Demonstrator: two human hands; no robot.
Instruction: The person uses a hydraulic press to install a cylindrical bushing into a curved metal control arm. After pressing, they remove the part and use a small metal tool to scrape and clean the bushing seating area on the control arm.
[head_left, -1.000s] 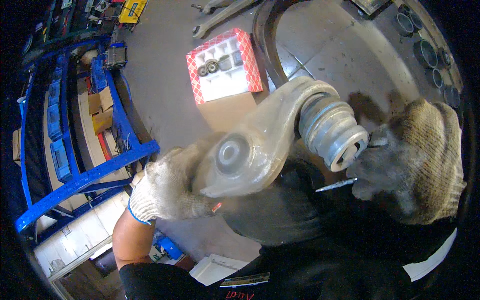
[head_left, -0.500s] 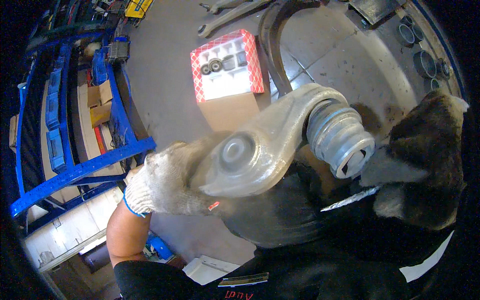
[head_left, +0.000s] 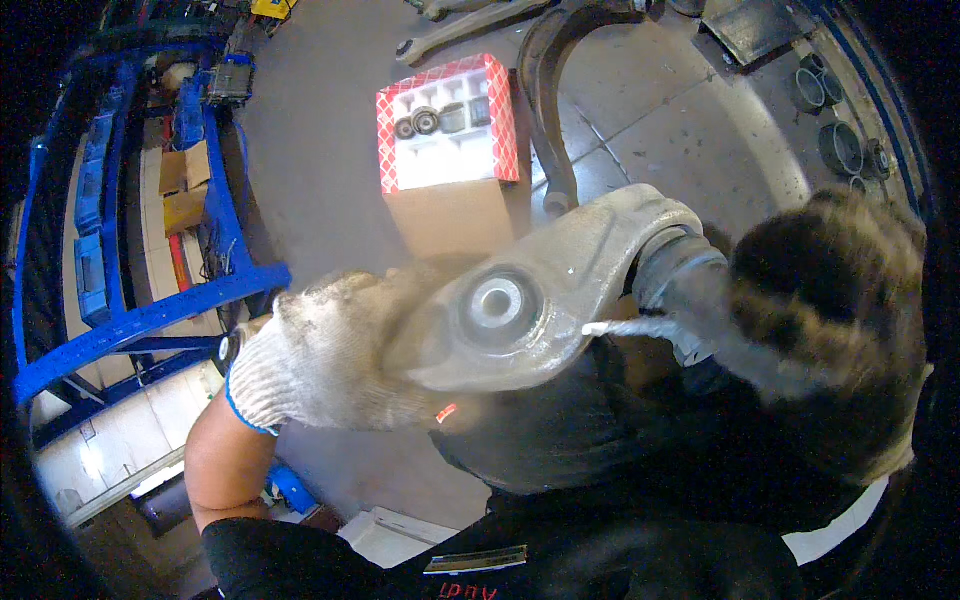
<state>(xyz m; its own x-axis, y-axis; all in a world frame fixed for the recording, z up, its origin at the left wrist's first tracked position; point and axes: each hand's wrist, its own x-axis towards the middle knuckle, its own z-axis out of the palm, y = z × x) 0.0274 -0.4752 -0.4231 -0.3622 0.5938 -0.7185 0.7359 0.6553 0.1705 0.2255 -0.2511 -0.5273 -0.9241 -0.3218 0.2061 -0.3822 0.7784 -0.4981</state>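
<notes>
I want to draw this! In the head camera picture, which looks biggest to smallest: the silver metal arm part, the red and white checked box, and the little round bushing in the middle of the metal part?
1. Silver metal arm part, though it is nearest the camera.
2. Red and white checked box.
3. Round bushing.

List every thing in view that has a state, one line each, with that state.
Silver cast-metal control arm: held up off the floor, bushing fitted in its eye.
Left hand in white knit glove: gripping the arm's end.
Right hand in dirty knit glove: motion-blurred at the arm's big bushing.
Red-and-white checked cardboard box: open, parts inside.
</notes>
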